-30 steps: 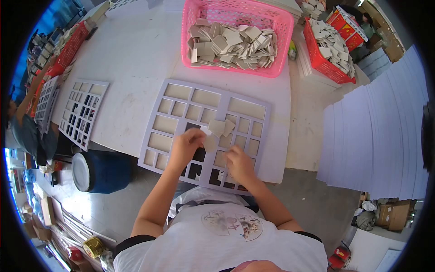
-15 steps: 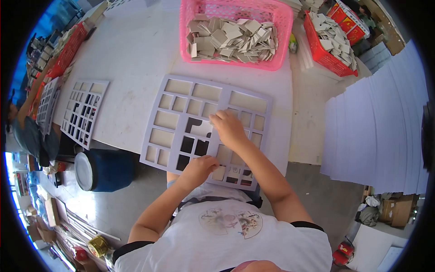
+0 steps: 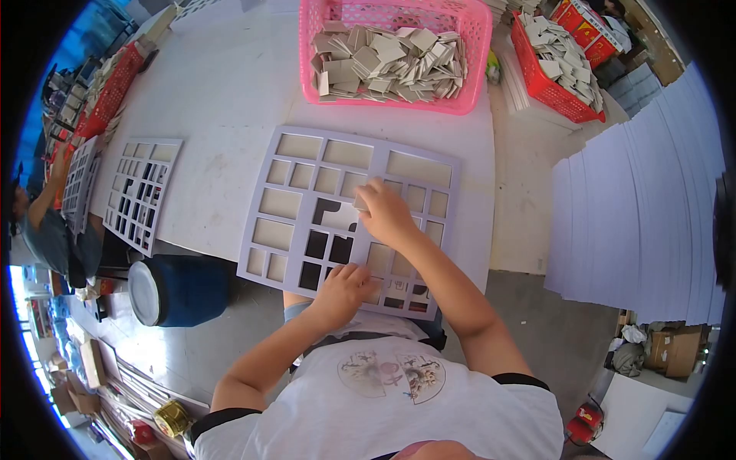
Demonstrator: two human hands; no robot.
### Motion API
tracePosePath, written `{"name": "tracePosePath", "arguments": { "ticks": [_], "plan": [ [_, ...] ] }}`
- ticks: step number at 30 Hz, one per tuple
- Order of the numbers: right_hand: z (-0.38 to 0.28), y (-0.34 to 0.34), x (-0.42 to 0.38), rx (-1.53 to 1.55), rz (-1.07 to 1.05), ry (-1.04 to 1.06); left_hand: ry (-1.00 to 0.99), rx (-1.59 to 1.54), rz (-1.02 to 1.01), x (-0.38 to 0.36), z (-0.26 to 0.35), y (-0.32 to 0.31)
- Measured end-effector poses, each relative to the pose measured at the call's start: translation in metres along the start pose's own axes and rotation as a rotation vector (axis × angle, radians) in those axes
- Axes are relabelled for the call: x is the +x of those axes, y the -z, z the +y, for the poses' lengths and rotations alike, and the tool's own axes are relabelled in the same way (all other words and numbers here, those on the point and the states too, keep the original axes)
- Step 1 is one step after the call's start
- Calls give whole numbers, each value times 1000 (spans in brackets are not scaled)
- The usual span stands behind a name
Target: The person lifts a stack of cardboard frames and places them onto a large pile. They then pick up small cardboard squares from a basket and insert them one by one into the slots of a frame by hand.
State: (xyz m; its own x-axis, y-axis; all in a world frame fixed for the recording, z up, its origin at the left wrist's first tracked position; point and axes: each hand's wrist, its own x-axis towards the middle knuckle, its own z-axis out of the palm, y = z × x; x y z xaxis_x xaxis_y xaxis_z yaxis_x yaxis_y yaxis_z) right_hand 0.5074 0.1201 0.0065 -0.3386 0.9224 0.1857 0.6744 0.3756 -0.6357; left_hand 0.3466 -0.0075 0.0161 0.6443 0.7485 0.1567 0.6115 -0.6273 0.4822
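A lavender multi-opening frame (image 3: 303, 201) lies in front of me, overhanging the table's near edge. Grey-beige cardboard pieces (image 3: 348, 153) fill many of its openings; several in the lower middle are dark or see-through. My right hand (image 3: 386, 216) is above the middle of the frame, fingers closed on a small cardboard piece (image 3: 360, 202); how many pieces are in it is hidden. My left hand (image 3: 342, 296) rests at the frame's lower edge, its fingers bent and slightly apart, with blurred fingertips over a small opening. Nothing shows in it.
Behind the frame stands a pink basket (image 3: 395, 104) of cardboard pieces. A red basket (image 3: 540, 86) of pieces is at right, beside tall stacked white sheets (image 3: 636, 207). Another frame (image 3: 142, 192) lies left, above a blue barrel (image 3: 192, 290). A co-worker (image 3: 47, 222) is at far left.
My left hand has shifted slightly right and down, its fingers loosening from a pinch. My right hand has barely moved, and the piece in it shows more. The co-worker's arm has moved.
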Motion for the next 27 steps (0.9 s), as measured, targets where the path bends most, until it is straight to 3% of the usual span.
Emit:
{"name": "tracePosePath", "arguments": {
  "ticks": [5, 8, 11, 14, 17, 19, 22, 27],
  "plan": [
    [4, -4, -1, 71, 6, -65, 23, 13, -70, 0, 0, -3],
    [1, 2, 0, 90, 0, -65, 41, -169, -7, 11, -16, -2],
    [-2, 9, -6, 162, 100, -57, 186, -283, 318, 34, -28, 6],
    [-2, 24, -14, 211, 233, -18, 463, -428, 500, 62, -41, 10],
    [1, 34, -29, 239, 291, 30, 520, -475, 588, 88, -41, 9],
    [6, 36, -44, 266, 363, 50, 468, -372, 484, 94, -48, 0],
    [-2, 48, -75, 521, 384, -307, 365, -112, 417, 101, -52, -16],
    [-4, 56, -137, 707, 67, -583, 407, -55, 349, 112, -44, -11]
  ]
}}
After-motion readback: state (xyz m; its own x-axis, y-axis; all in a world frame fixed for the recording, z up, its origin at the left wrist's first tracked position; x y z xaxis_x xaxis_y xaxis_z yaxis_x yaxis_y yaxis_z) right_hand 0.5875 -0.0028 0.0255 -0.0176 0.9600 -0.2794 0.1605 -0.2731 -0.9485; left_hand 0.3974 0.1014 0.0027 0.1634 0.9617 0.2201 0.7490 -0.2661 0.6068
